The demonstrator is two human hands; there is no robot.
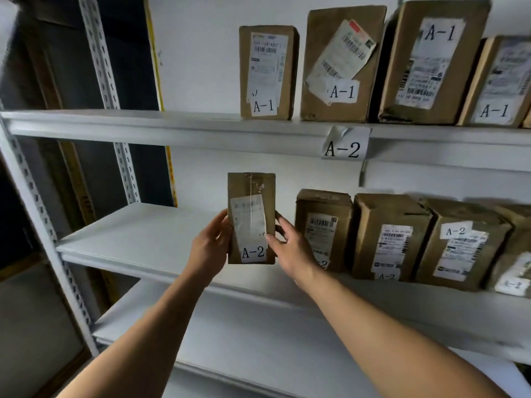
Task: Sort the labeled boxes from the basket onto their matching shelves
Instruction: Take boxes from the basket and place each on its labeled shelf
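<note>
Nearest the camera, two bare forearms are stretched up toward a white metal rack. A small brown box (pixel 251 218) marked A-2 is held upright between both hands, label side turned to the viewer, presumably so that the marking can be read against the shelf tag. The left hand (pixel 209 248) is wrapped round the box's left edge, its fingers hidden behind the cardboard and the thumb at the front. The right hand (pixel 290 245) grips the right edge, with the thumb laid on the front near the label and the fingers curled behind.

The box is held in front of the middle shelf (pixel 138 237), over its bare left part and just left of a row of A-2 boxes (pixel 388 237) already stood there. By judgement, the gap beside that row is where it is meant to go; whether its base already touches the board cannot be told.

Above, a paper tag (pixel 344 145) reading A-2 is taped to the lip of the upper shelf (pixel 143 124), on which boxes marked A-1 (pixel 267 73) are lined up. Behind everything a plain white wall is seen, and to the left a dark gap behind the perforated uprights (pixel 100 53). The basket is not in view.
</note>
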